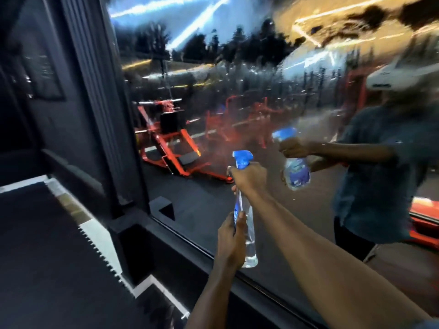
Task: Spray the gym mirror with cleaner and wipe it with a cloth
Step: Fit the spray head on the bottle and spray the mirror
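Observation:
A clear spray bottle (pixel 249 236) with a blue trigger head and blue label is held upright close to the gym mirror (pixel 213 110). My right hand (pixel 249 178) is wrapped around its neck at the trigger. My left hand (pixel 231 241) grips the bottle's lower body. The nozzle points at the glass, and a faint mist and wet droplets show on the mirror above it. The mirror reflects me holding the bottle. No cloth is in view.
A black ribbed pillar (pixel 95 91) frames the mirror's left edge, with a black ledge (pixel 237 293) along its bottom. Dark rubber flooring (pixel 47 257) with a white strip lies to the left. Red gym machines appear only as reflections.

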The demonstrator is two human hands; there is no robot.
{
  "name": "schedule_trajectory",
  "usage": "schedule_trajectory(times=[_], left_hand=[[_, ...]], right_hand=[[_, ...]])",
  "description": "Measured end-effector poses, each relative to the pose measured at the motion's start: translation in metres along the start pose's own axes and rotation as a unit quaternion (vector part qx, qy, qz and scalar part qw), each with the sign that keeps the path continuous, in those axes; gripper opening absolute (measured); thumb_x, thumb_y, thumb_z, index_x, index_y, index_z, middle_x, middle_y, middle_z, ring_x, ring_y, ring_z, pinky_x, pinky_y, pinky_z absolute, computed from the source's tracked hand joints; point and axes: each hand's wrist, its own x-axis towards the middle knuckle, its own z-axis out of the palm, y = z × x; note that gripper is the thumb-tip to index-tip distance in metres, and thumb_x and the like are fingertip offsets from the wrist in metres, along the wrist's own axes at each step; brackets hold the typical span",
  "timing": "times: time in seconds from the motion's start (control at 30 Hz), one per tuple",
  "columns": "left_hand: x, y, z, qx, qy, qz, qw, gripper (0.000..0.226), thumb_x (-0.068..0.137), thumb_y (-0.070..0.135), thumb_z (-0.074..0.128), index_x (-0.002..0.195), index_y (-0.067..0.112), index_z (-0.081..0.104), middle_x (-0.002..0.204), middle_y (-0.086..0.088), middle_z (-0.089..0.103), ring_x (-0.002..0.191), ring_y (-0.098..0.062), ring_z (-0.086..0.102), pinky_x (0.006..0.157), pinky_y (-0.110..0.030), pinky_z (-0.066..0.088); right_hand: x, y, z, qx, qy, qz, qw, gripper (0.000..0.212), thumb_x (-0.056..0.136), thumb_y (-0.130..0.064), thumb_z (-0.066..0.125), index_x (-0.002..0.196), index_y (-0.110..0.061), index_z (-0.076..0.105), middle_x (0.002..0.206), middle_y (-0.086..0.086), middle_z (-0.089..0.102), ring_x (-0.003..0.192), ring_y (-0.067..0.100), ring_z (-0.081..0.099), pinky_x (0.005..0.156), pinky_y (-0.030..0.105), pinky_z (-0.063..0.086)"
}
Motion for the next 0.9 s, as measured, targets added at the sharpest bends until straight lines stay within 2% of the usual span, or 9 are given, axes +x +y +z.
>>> schedule_trajectory(times=[0.1,0.33,0.43,0.5,0.57,0.63,0.7,0.77,0.9], left_hand=[[0.030,-0.008,-0.025,0.016,0.014,-0.006,1.000,0.055,0.096,0.071,0.037,0.087,0.024,0.062,0.077,0.006,0.062,0.069,0.002,0.060,0.065,-0.015,0.046],[0.080,-0.044,-0.080,0.019,0.038,-0.018,0.999,0.044,0.106,0.048,0.038,0.085,0.015,0.058,0.077,0.008,0.055,0.067,0.006,0.056,0.065,-0.014,0.046],[0.097,-0.067,-0.109,0.015,0.050,-0.026,0.998,0.047,0.104,0.056,0.039,0.081,0.017,0.052,0.073,0.009,0.052,0.064,0.003,0.051,0.063,-0.017,0.044],[0.112,-0.085,-0.133,-0.001,0.048,-0.049,0.998,0.058,0.100,0.070,0.040,0.084,0.016,0.057,0.073,0.009,0.057,0.067,0.001,0.056,0.066,-0.024,0.052],[0.130,-0.100,-0.157,-0.001,0.051,-0.060,0.997,0.067,0.090,0.082,0.039,0.087,0.019,0.061,0.071,0.011,0.062,0.069,-0.004,0.061,0.068,-0.030,0.055],[0.148,-0.107,-0.186,0.020,0.049,-0.044,0.998,0.064,0.096,0.078,0.033,0.081,0.020,0.055,0.065,0.019,0.058,0.062,0.001,0.054,0.064,-0.020,0.045],[0.172,-0.117,-0.218,0.035,0.040,-0.028,0.998,0.063,0.097,0.077,0.030,0.080,0.021,0.051,0.063,0.022,0.055,0.061,0.001,0.051,0.062,-0.020,0.042],[0.196,-0.129,-0.250,0.028,0.033,-0.022,0.999,0.073,0.089,0.088,0.030,0.085,0.020,0.055,0.070,0.013,0.058,0.065,-0.003,0.056,0.064,-0.032,0.052],[0.244,-0.151,-0.311,0.021,0.000,-0.008,1.000,0.078,0.081,0.092,0.031,0.082,0.018,0.055,0.073,0.005,0.058,0.064,0.000,0.055,0.062,-0.018,0.047]], right_hand=[[0.029,-0.001,0.040,0.015,-0.020,-0.011,1.000,0.033,0.093,-0.032,0.074,0.073,-0.015,0.055,0.062,0.009,0.067,0.036,0.009,0.058,0.041,0.008,0.038],[0.067,-0.010,0.140,0.002,-0.050,-0.016,0.999,0.036,0.094,-0.029,0.071,0.065,-0.015,0.055,0.047,0.000,0.057,0.036,0.012,0.059,0.039,0.011,0.039],[0.073,-0.011,0.184,-0.021,-0.069,-0.009,0.997,0.035,0.095,-0.031,0.069,0.065,-0.016,0.058,0.046,0.000,0.057,0.042,0.011,0.060,0.040,0.007,0.037],[0.076,-0.016,0.214,-0.015,-0.078,-0.004,0.997,0.034,0.094,-0.032,0.071,0.067,-0.015,0.058,0.050,0.002,0.060,0.043,0.009,0.060,0.039,0.007,0.036],[0.081,-0.023,0.243,-0.003,-0.077,0.004,0.997,0.034,0.092,-0.032,0.075,0.068,-0.016,0.056,0.054,0.003,0.063,0.048,0.013,0.067,0.044,0.012,0.045],[0.087,-0.033,0.276,0.005,-0.071,0.012,0.997,0.033,0.089,-0.034,0.077,0.070,-0.018,0.056,0.057,0.002,0.064,0.051,0.020,0.072,0.051,0.022,0.055],[0.096,-0.046,0.312,0.007,-0.056,0.007,0.998,0.033,0.088,-0.035,0.077,0.069,-0.019,0.055,0.057,0.003,0.065,0.050,0.018,0.071,0.050,0.021,0.054],[0.105,-0.058,0.345,0.004,-0.036,0.007,0.999,0.033,0.089,-0.035,0.075,0.068,-0.019,0.056,0.055,0.001,0.064,0.049,0.013,0.069,0.043,0.015,0.045],[0.123,-0.082,0.410,-0.001,0.019,0.021,1.000,0.029,0.090,-0.037,0.072,0.075,-0.014,0.063,0.055,0.002,0.064,0.051,0.021,0.071,0.048,0.020,0.047]])
